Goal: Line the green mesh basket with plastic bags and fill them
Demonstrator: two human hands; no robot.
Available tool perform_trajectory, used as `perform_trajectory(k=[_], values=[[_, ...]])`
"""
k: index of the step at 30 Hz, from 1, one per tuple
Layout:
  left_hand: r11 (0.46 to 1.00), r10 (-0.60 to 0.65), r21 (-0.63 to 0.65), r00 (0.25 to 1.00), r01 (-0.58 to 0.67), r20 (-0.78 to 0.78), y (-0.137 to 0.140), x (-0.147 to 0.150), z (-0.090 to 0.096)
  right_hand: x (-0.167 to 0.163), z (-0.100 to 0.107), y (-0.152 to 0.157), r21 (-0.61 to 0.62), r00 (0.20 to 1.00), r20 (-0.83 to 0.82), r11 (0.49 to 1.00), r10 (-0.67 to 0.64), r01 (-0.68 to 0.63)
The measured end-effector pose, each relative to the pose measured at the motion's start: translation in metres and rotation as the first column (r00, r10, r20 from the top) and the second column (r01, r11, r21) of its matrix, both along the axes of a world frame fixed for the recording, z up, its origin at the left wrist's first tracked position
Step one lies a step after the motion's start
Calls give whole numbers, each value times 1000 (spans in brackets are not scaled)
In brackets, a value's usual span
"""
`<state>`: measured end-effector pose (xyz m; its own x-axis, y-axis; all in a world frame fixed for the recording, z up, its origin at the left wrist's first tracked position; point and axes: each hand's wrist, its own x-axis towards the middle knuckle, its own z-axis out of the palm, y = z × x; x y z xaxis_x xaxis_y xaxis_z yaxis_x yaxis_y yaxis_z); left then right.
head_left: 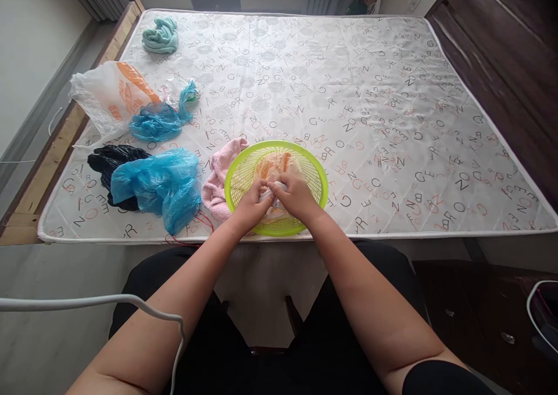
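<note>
A lime-green plastic basket (320, 180) with mesh walls sits at the mattress's near edge. Inside it lies a crumpled plastic bag (279, 164), whitish with orange print. My left hand (256, 200) and my right hand (296, 196) meet over the basket, fingers closed on the bag's gathered part between them. A pink cloth (220, 177) lies against the basket's left side. Farther left are a crumpled blue plastic bag (163, 186) and a black plastic bag (115, 162) partly beneath it.
On the white lettered mattress (370, 93), a white-and-orange bag (113, 93), another blue bag (157, 122) and a bunched teal cloth (160, 35) lie at left. A wooden rail (52, 151) borders the left; a dark headboard (505, 52) stands right. A white cable (108, 298) crosses my left forearm.
</note>
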<state>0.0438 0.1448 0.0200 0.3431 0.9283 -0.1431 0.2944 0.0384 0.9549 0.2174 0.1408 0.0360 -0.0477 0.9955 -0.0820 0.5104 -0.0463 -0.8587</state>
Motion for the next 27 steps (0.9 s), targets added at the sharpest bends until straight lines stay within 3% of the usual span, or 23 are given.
perform_trajectory(k=[27], values=[[999,23,-34,1000,-23,7,0,0,0,-1,-1,1,7,1000,11,1000,-6,6]])
